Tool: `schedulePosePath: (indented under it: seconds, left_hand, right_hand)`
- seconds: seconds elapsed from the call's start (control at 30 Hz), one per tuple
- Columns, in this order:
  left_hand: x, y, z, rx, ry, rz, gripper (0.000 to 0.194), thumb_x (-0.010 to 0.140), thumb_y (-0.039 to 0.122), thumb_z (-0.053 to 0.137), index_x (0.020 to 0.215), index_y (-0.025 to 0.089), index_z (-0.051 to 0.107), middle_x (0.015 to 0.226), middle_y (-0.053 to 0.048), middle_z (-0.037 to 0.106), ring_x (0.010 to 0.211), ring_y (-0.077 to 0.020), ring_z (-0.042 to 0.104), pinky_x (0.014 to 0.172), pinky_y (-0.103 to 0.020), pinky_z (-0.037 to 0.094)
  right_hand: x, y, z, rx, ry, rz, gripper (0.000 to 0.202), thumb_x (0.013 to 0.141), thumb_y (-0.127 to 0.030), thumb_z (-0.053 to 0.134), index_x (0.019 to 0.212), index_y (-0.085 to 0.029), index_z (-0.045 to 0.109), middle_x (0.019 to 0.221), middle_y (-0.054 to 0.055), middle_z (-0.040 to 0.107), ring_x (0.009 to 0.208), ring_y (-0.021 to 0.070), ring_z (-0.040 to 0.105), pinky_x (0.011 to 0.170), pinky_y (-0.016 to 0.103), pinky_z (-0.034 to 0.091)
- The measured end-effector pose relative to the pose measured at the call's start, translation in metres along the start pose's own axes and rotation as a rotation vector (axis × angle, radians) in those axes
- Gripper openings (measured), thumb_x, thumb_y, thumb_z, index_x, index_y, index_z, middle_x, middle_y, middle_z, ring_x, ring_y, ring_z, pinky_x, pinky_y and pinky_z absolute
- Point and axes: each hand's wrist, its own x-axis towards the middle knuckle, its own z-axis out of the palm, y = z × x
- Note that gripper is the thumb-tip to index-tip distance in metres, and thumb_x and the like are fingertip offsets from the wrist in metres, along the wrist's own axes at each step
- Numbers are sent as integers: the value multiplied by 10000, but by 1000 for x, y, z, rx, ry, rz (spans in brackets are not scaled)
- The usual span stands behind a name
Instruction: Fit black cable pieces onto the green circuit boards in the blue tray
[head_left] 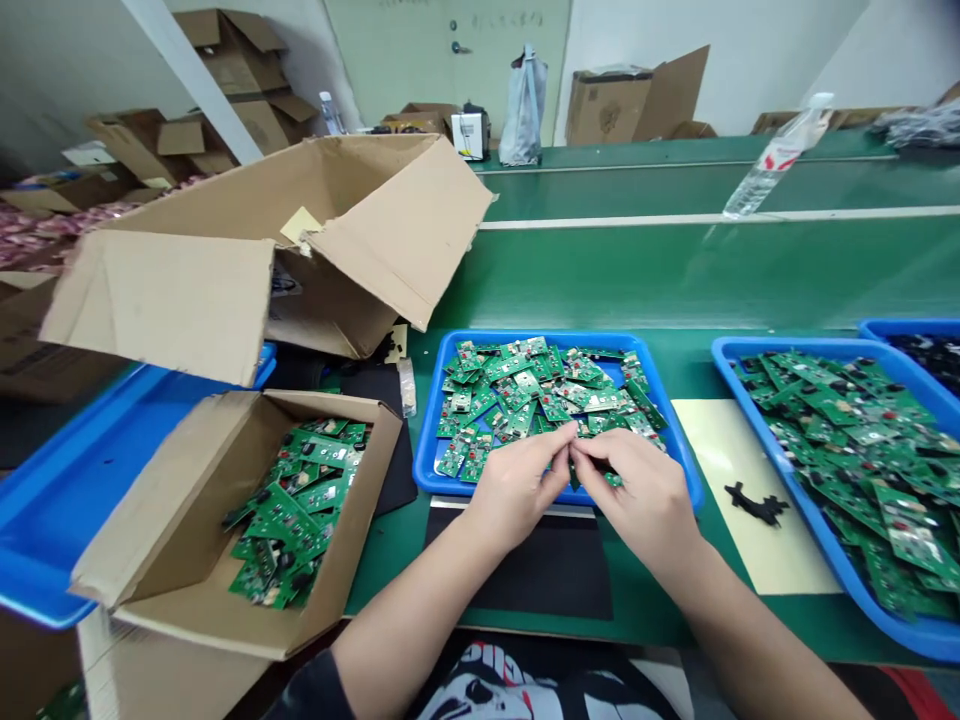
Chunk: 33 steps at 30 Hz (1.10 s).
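Green counter [645, 600] below, I see left hand [517, 485] and right hand [637, 485] pinched closed over the blue tray [425, 450] at six o'clock, obscuring anything gripped.

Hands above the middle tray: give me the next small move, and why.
Probably ease the right hand slightly aside: it meets the left hand at the fingertips over the middle blue tray of circuit boards, hiding whatever may be pinched there.

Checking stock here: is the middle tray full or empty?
Well filled, though not packed: boards lie over most of the tray, but bare blue bottom shows between them, notably near its far right corner.
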Motion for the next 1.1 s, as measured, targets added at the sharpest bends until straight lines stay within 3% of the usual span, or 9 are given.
schedulePosePath:
  seconds: [0.17,0.3,0.37,0.43,0.5,0.63,0.73,0.87,1.1]
  left_hand:
    - [-5,3,0,57,3,73,216,910,136,487,1094,134,601,914,-80,748,789,-150,726,724,-224,601]
    - [-5,10,-2,0,35,44,261,867,80,485,1073,165,621,853,-36,748,741,-131,722,714,-211,599]
    - [-3,12,-3,-80,62,-49,241,869,98,498,1050,171,640,895,-41,752,763,-131,722,727,-208,598]
    - [0,13,-4,-159,73,-153,204,875,137,526,1031,161,656,927,-53,751,772,-138,722,723,-212,599]
    - [2,13,-6,-227,77,-217,179,871,163,554,1006,151,671,902,-56,754,746,-141,722,696,-212,601]
    - [0,12,-7,-285,118,-232,148,852,169,579,940,160,697,839,-44,760,685,-138,719,638,-199,596]
    - [-2,10,-5,-292,140,-228,135,848,191,588,912,159,702,821,-46,761,642,-135,712,603,-193,590]
    - [-2,2,-1,-293,147,-239,149,862,206,576,926,142,695,772,-51,750,605,-128,697,570,-195,581]
    - [7,-16,1,-204,85,-192,155,859,261,596,819,154,701,785,-67,708,727,-159,683,593,-243,566]
  right_hand:
    - [0,4,-3,-68,10,36,140,880,-125,529,765,-185,582,647,33,606,597,160,574,581,282,453]
    - [6,35,-22,-173,195,405,114,838,-228,557,741,-203,611,680,43,631,599,183,583,596,317,463]
    - [9,48,-28,-45,225,597,87,811,-281,599,776,-204,619,686,37,622,562,181,577,545,317,476]
    - [11,53,-29,199,170,671,108,785,-304,646,821,-214,600,688,19,595,529,166,563,482,297,481]
    - [9,49,-26,449,39,651,167,778,-298,675,890,-229,572,735,11,581,518,145,551,449,273,489]
    - [4,36,-21,798,-348,583,250,817,-329,667,1001,-241,522,1067,63,559,545,83,536,460,235,524]
    - [3,31,-22,947,-559,601,307,816,-357,678,1015,-237,477,995,29,546,480,38,491,403,181,480]
    - [8,27,-19,976,-539,662,377,775,-381,714,987,-237,437,742,-66,477,422,35,443,347,151,424]
    - [9,21,-19,863,-383,756,475,715,-405,732,1017,-227,411,694,-70,517,467,65,472,382,179,444]
